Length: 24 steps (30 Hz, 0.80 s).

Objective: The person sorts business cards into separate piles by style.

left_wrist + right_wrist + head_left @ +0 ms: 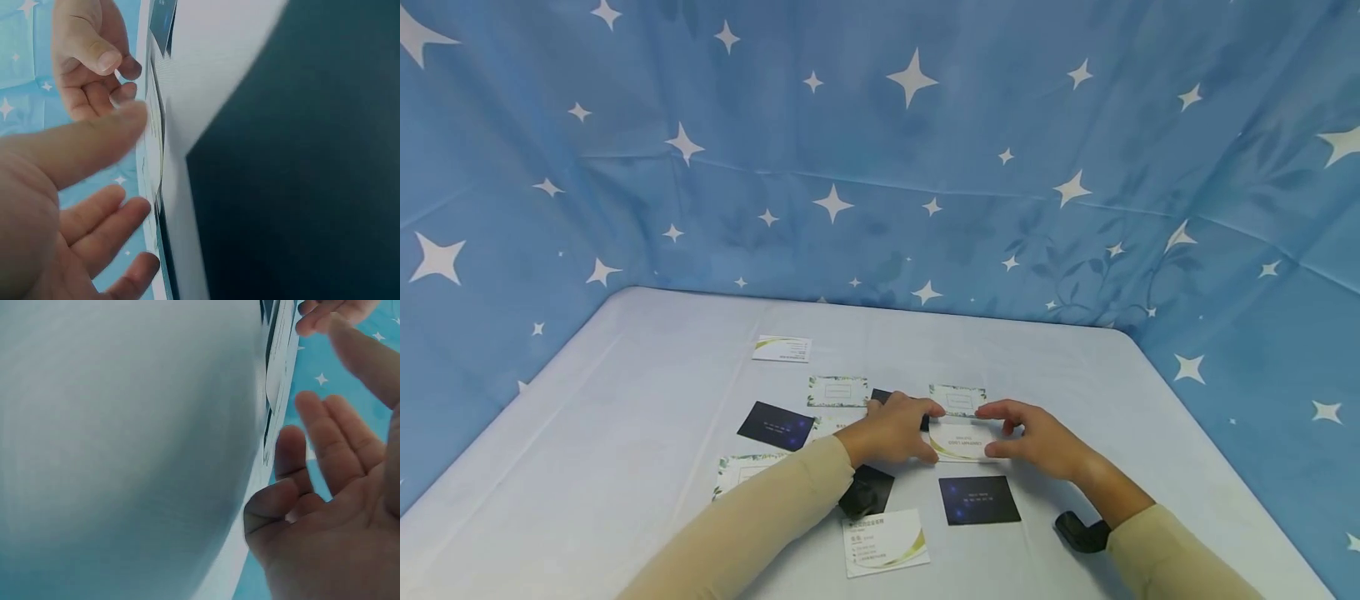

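A white business card with a gold curve (958,442) lies on the table between the two hands. At its left edge is my left hand (891,429), thumb and index finger spread apart. My right hand (1037,437) reaches to the card's right side, fingers loosely bent, fingertips right at the edge. In the left wrist view, nothing sits between the left thumb (100,144) and fingers. The right wrist view likewise shows the right palm (337,531) with nothing in it. A dark card (880,394) is partly hidden behind the left hand.
Behind the hands lie leaf-bordered cards (838,392); nearer are a dark card (981,500) and a white text card (886,542). Another dark card (775,425) lies left, and a white card (782,348) farther back. A starred blue curtain (865,167) borders the white table (625,433).
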Motion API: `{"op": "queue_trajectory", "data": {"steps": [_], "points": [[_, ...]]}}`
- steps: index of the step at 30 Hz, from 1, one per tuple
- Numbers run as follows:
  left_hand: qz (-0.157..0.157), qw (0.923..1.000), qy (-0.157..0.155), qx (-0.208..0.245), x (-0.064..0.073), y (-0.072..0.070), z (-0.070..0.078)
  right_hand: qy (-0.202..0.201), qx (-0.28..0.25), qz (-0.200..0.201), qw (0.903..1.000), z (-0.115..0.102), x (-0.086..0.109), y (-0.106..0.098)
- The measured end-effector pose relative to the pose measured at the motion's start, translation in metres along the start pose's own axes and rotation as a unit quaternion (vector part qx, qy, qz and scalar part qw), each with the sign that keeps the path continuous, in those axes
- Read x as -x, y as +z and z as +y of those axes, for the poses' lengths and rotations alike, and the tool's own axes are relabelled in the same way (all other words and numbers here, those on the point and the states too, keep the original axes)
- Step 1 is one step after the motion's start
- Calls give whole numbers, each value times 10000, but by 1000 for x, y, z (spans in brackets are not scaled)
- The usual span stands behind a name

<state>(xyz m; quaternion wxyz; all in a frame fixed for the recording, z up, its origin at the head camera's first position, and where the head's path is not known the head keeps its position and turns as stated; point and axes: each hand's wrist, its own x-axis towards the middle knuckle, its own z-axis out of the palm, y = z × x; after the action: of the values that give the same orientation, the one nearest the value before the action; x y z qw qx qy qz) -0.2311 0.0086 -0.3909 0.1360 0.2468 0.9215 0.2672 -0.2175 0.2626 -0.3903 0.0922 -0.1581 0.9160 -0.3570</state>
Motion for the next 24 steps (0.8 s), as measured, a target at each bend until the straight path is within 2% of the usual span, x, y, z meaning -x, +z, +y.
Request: {"op": "queue_trajectory", "data": {"steps": [6,12,24], "points": [[121,9994,31,-309,-3,2,2,317,201,-214,9991,-1,-1,4],[162,9987,22,-484,-3,4,3,540,611,-183,9965,-3,0,8],[238,9984,61,-506,-2,5,5,414,848,-118,9955,-8,3,7]]}}
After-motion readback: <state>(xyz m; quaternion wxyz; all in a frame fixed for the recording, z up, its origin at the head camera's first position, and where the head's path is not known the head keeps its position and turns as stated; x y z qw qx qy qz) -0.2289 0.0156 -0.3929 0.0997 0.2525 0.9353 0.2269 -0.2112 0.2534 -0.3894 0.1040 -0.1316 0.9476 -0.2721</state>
